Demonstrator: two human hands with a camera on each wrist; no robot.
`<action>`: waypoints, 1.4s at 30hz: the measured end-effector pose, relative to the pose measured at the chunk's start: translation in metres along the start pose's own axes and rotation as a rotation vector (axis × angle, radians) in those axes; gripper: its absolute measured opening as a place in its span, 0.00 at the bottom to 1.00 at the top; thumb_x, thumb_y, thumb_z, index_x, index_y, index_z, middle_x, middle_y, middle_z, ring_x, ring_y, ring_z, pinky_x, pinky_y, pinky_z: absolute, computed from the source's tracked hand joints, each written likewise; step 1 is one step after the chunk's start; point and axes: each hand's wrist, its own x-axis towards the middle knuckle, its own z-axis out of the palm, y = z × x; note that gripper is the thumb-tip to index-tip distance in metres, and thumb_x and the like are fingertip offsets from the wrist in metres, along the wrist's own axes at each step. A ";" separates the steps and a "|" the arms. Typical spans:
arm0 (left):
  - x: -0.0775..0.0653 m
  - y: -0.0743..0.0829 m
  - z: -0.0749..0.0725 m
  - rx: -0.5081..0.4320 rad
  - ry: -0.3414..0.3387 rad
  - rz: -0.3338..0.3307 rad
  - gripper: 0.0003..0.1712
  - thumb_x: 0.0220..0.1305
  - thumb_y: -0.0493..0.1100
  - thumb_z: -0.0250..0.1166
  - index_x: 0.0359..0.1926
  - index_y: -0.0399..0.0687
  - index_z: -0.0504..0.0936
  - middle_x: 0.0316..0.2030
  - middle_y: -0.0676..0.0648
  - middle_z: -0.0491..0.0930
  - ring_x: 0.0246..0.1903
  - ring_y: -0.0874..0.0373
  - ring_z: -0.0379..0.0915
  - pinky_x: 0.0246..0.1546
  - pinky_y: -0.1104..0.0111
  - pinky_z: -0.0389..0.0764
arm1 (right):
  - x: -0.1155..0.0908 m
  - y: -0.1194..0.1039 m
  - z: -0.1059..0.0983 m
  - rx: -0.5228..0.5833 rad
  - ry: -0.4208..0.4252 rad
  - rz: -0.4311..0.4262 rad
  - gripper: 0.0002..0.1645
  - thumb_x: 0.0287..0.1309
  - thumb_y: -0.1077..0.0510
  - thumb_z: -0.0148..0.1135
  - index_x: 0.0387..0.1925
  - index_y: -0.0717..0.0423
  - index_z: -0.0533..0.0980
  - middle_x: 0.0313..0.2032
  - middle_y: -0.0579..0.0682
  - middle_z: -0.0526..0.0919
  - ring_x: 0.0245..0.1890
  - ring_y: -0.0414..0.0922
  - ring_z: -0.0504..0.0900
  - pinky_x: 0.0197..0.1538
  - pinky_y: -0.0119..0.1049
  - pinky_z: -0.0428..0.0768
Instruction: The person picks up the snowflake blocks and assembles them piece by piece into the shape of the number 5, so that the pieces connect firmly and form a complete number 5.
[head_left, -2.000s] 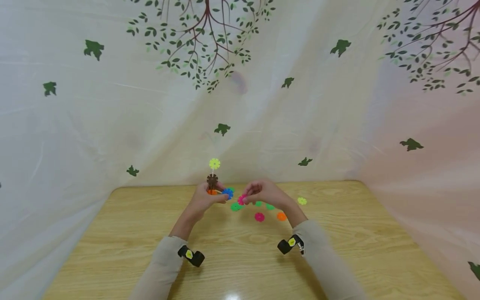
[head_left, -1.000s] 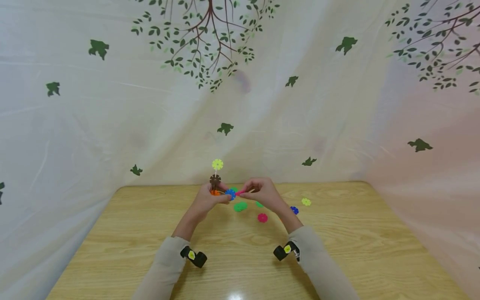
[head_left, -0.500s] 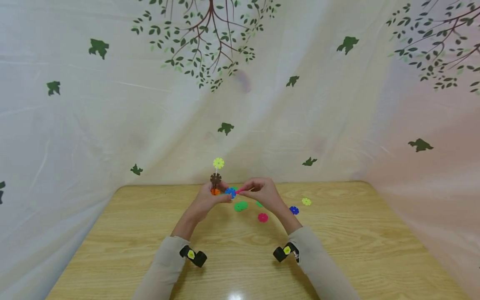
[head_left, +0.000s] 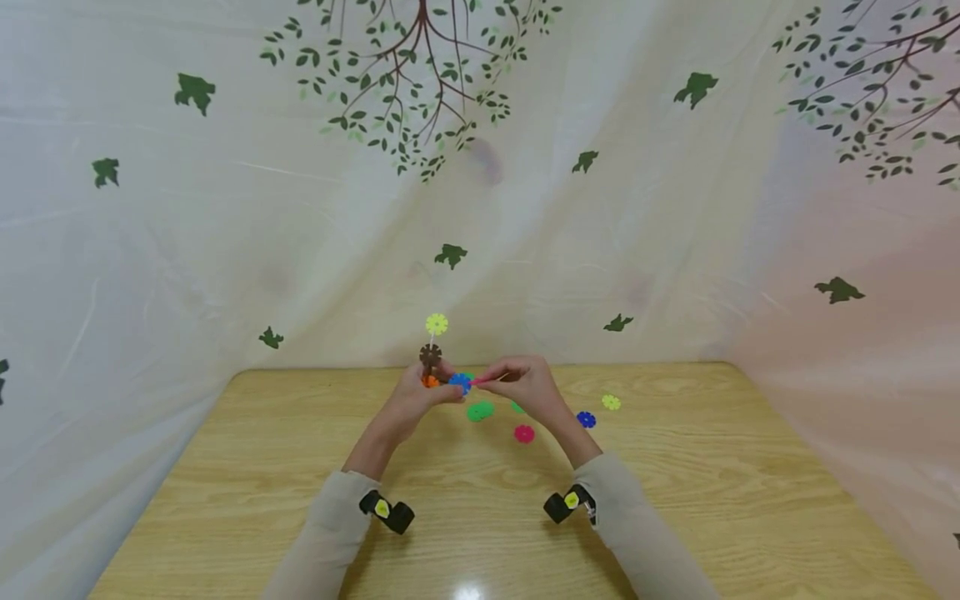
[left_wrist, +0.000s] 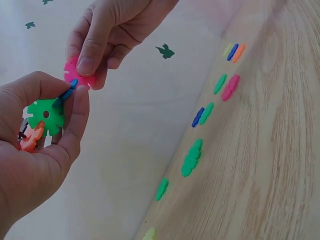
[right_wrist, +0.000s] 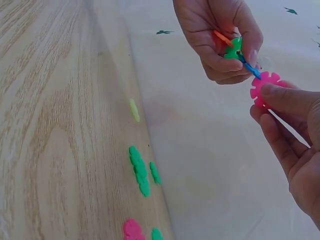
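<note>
Between thumb and fingers, my left hand (head_left: 403,403) pinches a blue interlocking snowflake disc (head_left: 459,384). Joined to it is a chain with a green disc (left_wrist: 46,116), an orange disc (left_wrist: 31,137), a brown disc (head_left: 431,355) and a yellow disc (head_left: 437,324) standing up at its far end. My right hand (head_left: 529,390) pinches a pink snowflake disc (right_wrist: 265,89) between thumb and fingertips. In both wrist views the pink disc's rim meets the blue disc's end, the two set crosswise. Fingers of my left hand partly cover the green and orange discs.
Loose snowflake discs lie on the wooden table (head_left: 480,508): overlapping green discs (head_left: 480,411), a pink one (head_left: 524,433), a dark blue one (head_left: 586,419) and a yellow one (head_left: 611,402). Behind the table's far edge hangs a pale printed cloth (head_left: 360,275).
My right hand has brought the pink disc leftward to the blue disc and turned it edge-on to the head view. Over the last half second both hands stay nearly still.
</note>
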 end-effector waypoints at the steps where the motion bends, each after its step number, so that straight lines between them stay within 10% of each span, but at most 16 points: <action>1: 0.000 0.000 0.000 -0.006 -0.002 0.001 0.12 0.64 0.27 0.65 0.44 0.38 0.71 0.40 0.46 0.75 0.39 0.55 0.81 0.56 0.48 0.83 | 0.000 -0.001 0.000 -0.002 0.000 -0.005 0.03 0.56 0.67 0.73 0.33 0.64 0.88 0.34 0.63 0.89 0.32 0.46 0.88 0.37 0.44 0.89; 24: -0.002 0.004 -0.001 -0.055 -0.060 0.008 0.12 0.63 0.26 0.65 0.41 0.41 0.72 0.38 0.47 0.75 0.36 0.57 0.82 0.47 0.60 0.88 | -0.005 -0.013 -0.002 -0.026 -0.027 -0.079 0.03 0.56 0.69 0.73 0.33 0.65 0.88 0.33 0.61 0.89 0.28 0.35 0.85 0.32 0.32 0.86; 33: -0.005 0.004 -0.001 -0.055 -0.050 0.007 0.13 0.62 0.25 0.65 0.42 0.41 0.72 0.39 0.47 0.74 0.35 0.57 0.81 0.46 0.60 0.88 | -0.005 -0.013 0.000 -0.052 -0.035 -0.130 0.02 0.55 0.70 0.73 0.31 0.63 0.88 0.31 0.60 0.90 0.27 0.50 0.88 0.31 0.33 0.86; 42: -0.006 0.010 0.000 -0.083 -0.064 -0.012 0.13 0.63 0.26 0.64 0.42 0.42 0.72 0.39 0.45 0.74 0.35 0.57 0.82 0.45 0.65 0.88 | -0.006 -0.014 -0.001 0.024 -0.030 -0.121 0.02 0.55 0.71 0.72 0.32 0.66 0.88 0.31 0.62 0.89 0.27 0.34 0.86 0.31 0.31 0.85</action>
